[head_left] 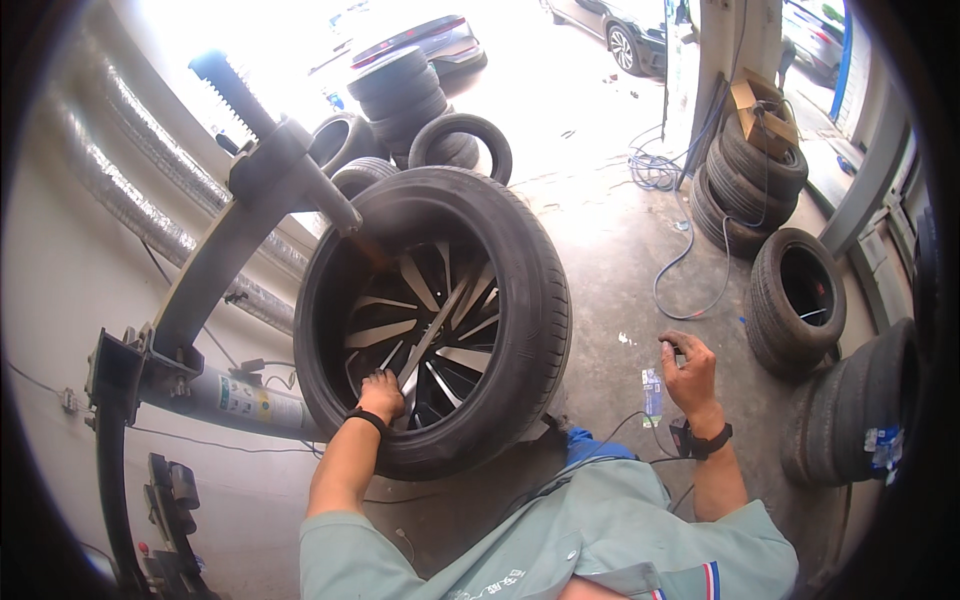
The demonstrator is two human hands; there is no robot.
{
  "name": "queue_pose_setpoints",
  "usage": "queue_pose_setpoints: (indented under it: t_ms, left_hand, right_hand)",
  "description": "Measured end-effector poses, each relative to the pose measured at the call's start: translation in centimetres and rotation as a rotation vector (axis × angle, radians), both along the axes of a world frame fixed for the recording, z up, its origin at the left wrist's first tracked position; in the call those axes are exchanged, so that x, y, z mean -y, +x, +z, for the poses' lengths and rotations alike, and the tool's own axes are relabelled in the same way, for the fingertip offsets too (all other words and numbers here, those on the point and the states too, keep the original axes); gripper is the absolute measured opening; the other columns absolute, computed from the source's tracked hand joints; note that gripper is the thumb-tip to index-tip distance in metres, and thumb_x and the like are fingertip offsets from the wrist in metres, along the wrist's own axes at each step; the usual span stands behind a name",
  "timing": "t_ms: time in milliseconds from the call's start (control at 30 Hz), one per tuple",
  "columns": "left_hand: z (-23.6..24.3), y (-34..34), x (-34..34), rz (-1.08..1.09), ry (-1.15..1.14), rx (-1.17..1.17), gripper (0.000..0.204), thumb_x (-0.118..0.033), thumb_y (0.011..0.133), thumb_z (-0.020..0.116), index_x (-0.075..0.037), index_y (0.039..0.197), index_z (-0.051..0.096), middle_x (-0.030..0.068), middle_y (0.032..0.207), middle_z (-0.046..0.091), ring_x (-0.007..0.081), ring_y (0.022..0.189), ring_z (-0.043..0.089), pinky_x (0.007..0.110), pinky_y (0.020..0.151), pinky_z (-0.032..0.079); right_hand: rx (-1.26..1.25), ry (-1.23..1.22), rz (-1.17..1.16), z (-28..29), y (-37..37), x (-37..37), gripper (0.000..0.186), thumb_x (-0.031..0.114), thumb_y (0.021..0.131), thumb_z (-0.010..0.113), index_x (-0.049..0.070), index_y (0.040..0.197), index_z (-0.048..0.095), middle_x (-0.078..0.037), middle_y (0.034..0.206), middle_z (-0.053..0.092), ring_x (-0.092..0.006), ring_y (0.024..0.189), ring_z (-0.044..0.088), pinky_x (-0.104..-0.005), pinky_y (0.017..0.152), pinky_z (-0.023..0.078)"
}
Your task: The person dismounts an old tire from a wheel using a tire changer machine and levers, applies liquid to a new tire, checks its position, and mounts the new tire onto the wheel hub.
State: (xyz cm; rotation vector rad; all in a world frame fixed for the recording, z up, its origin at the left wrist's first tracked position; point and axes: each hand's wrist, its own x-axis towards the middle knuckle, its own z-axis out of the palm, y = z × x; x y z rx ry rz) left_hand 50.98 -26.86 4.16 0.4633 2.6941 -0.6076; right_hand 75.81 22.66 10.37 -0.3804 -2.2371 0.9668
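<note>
Left fingers (379,379) inside tyre (535,290); right fingers (684,345) half-curled; I cannot tell either's grip.

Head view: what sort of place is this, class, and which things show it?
Probably a tyre workshop: a large tyre with a spoked rim inside stands beside a machine arm, with stacked tyres and cars beyond.

Wheel (460,356) partly hidden behind left hand (381,397), shirt (600,525) cropped below, label (248,401) blurred
</note>
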Motion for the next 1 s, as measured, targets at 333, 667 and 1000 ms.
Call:
queue_pose_setpoints:
  t_ms: [333, 667, 1000]
  left_hand:
    - [0.4, -0.6, 0.6, 0.017, -0.056, 0.078, 0.057, -0.025, 0.087, 0.053, 0.007, 0.133, 0.048, 0.0236, 0.136, 0.053, 0.0346, 0.128, 0.052, 0.042, 0.106, 0.039]
    - [4.1, -0.3, -1.3, 0.088, 0.156, -0.022, 0.046, -0.013, 0.084, 0.057, 0.001, 0.127, 0.047, 0.0219, 0.123, 0.062, 0.0362, 0.112, 0.063, 0.048, 0.095, 0.049]
    - [9.4, -3.0, 1.0, -0.117, 0.363, -0.486, 0.025, -0.007, 0.077, 0.056, -0.009, 0.102, 0.057, 0.0151, 0.087, 0.069, 0.0369, 0.083, 0.068, 0.047, 0.074, 0.053]
  right_hand:
    - [0.039, 0.019, 0.065, -0.7, -1.3, 1.2, 0.012, 0.006, 0.085, 0.065, 0.001, 0.094, 0.072, -0.016, 0.090, 0.072, -0.0294, 0.078, 0.069, -0.0351, 0.069, 0.055]
    - [0.094, 0.049, 0.129, -1.2, -1.9, 1.6, 0.012, 0.005, 0.086, 0.064, 0.001, 0.095, 0.072, -0.016, 0.088, 0.072, -0.0288, 0.077, 0.070, -0.0358, 0.068, 0.055]
    - [0.154, -0.009, 0.145, -0.7, -2.0, 1.3, 0.012, 0.006, 0.090, 0.063, -0.001, 0.097, 0.071, -0.015, 0.087, 0.073, -0.0229, 0.074, 0.071, -0.0307, 0.068, 0.055]
